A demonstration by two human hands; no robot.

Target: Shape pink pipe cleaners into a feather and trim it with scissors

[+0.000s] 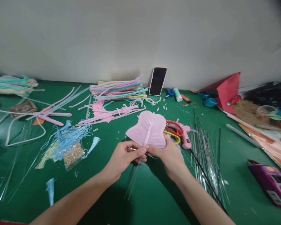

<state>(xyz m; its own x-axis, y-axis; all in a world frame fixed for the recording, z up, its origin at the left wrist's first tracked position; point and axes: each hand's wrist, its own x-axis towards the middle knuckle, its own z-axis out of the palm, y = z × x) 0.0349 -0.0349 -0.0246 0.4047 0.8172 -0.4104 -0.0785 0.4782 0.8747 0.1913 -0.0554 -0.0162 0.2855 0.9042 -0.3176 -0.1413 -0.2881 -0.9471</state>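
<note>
Both hands hold a pale lilac fan-shaped piece (152, 128) of pipe cleaners laid side by side, with a thicker rib down its middle. My left hand (128, 156) is closed in a pinch at its lower tip, where a thin pale wire loops round. Below the fingers, several thin clear strands (132, 181) hang down. My right hand (170, 156) is closed on the piece's lower right edge, its thumb meeting the left thumb at the tip. Just behind the right hand lie scissors with red handles (174, 126) and a pink glue gun (186, 139).
Pipe cleaner bundles (119, 89) lie by the wall, near an upright phone (158, 81). Blue tassels (70, 137) and a bag of gold beads (73, 154) are at left. Clear rods (207, 159), a black cord (207, 178) and a purple power strip (271, 184) are at right.
</note>
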